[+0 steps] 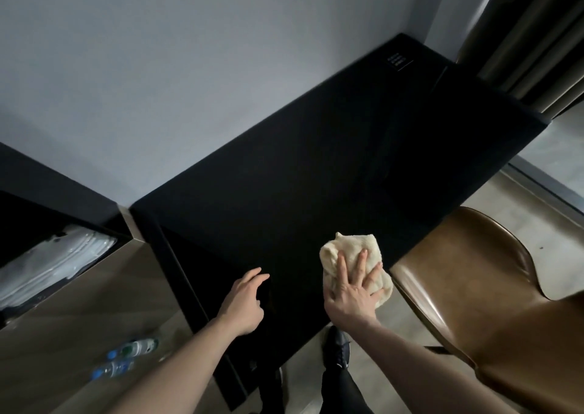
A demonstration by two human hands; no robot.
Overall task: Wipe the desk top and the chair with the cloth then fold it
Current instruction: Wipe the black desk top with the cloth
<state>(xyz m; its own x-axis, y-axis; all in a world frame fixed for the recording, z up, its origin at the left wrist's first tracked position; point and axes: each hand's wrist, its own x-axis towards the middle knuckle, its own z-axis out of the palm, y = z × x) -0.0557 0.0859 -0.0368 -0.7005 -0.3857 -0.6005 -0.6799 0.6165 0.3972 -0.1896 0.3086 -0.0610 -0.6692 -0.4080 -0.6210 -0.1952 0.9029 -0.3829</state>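
Right hand (350, 290) flat, fingers spread, pressing down; left hand (243, 303) loosely curled, seemingly empty

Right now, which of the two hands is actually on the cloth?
The right hand, fingers spread flat on the cream cloth on the black desk. The left hand touches only the desk.

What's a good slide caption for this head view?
Right hand presses cream cloth flat on black desk top; left hand rests nearby.
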